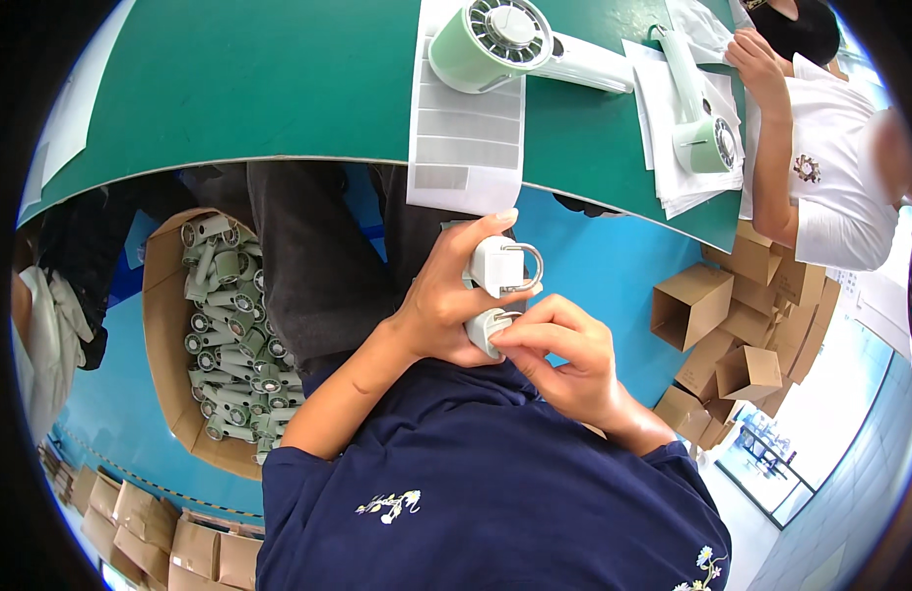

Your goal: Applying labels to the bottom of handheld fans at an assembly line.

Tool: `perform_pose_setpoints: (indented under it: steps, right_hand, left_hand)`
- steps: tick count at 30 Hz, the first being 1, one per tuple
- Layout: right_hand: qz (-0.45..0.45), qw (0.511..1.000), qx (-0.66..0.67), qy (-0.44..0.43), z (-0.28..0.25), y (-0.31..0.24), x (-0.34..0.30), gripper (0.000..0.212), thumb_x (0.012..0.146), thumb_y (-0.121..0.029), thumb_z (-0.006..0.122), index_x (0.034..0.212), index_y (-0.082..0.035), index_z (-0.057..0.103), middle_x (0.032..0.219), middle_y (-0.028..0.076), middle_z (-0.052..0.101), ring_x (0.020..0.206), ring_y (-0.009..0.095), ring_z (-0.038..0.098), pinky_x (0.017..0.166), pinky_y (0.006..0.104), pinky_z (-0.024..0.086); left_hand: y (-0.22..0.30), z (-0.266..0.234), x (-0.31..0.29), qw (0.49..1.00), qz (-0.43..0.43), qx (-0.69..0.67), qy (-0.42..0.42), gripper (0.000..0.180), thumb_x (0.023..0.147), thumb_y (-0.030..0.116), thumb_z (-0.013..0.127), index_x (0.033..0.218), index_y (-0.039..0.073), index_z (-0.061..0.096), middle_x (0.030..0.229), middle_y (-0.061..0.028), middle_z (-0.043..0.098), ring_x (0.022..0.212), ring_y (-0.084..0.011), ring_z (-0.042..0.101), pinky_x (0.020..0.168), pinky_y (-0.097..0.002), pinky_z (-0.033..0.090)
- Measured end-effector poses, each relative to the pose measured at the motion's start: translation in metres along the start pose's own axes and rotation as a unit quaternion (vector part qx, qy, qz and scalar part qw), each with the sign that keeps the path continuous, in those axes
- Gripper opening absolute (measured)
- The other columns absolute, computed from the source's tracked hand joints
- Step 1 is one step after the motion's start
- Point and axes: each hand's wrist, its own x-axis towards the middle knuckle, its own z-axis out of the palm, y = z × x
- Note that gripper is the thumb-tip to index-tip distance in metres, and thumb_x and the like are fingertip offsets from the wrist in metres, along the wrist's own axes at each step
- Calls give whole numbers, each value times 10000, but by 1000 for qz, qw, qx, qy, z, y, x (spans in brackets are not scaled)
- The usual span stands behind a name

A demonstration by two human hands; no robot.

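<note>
My left hand (438, 300) is closed around two pale handles side by side, their ends toward me. They match the handles of the handheld fans nearby; their heads are out of sight. From the upper handle (493, 264) a metal loop (536, 268) sticks out to the right. The lower handle (483, 332) has a similar loop, partly covered by fingers. Thumb and fingertips of my right hand (574, 360) pinch the end of that lower handle. Beyond my hands, a green and white handheld fan (466, 61) lies on a sheet of grey label strips (442, 184).
The green table (259, 94) spans the far side. Another fan (700, 138) rests on white papers at right, beside a person in a white shirt (840, 177). A carton (165, 325) full of fans stands at left. Several open cardboard boxes (687, 305) are stacked at right.
</note>
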Motion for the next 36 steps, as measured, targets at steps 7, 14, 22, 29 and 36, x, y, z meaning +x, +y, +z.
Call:
perform_pose_setpoints:
  steps: [7, 14, 22, 29, 36]
  right_hand:
    - [-47, 997, -45, 39, 15, 6, -8, 279, 806, 99, 763, 1050, -37, 755, 1035, 87, 623, 797, 164, 649, 695, 267, 527]
    - [-22, 997, 4, 72, 27, 15, -21, 255, 852, 102, 735, 1079, -11, 753, 1127, 93, 514, 837, 136, 615, 708, 261, 517]
    - [-7, 996, -28, 85, 21, 10, -7, 425, 833, 46, 775, 1208, -2, 581, 1082, 84, 511, 777, 109, 540, 670, 242, 468]
    - [141, 958, 138, 210, 53, 21, -8, 448, 856, -79, 799, 1112, -78, 431, 940, 4, 451, 762, 59, 450, 643, 216, 412]
    - [-138, 929, 3, 344, 6, 52, 12, 192, 870, 94, 605, 1023, 1, 536, 921, 140, 585, 781, 220, 576, 710, 296, 494]
  left_hand:
    - [-4, 4, -7, 1000, 1, 4, 11, 538, 610, 302, 872, 1107, 131, 756, 1498, -247, 414, 1171, -391, 564, 967, -460, 480]
    - [-2, 5, -8, 1000, 5, 6, 18, 519, 618, 296, 869, 1098, 133, 753, 1498, -248, 413, 1167, -390, 565, 971, -462, 473]
    - [-5, 0, -2, 1000, 3, -1, 13, 494, 627, 299, 871, 1067, 114, 747, 1492, -255, 419, 1171, -391, 565, 976, -461, 472]
    - [4, -9, -7, 999, 6, 32, -17, 586, 589, 276, 880, 1117, 90, 708, 1414, -272, 478, 1258, -438, 532, 1028, -510, 459]
    - [77, -71, 26, 992, 34, 115, -50, 568, 561, 300, 874, 1104, 156, 794, 1333, -215, 458, 1108, -410, 542, 933, -534, 469]
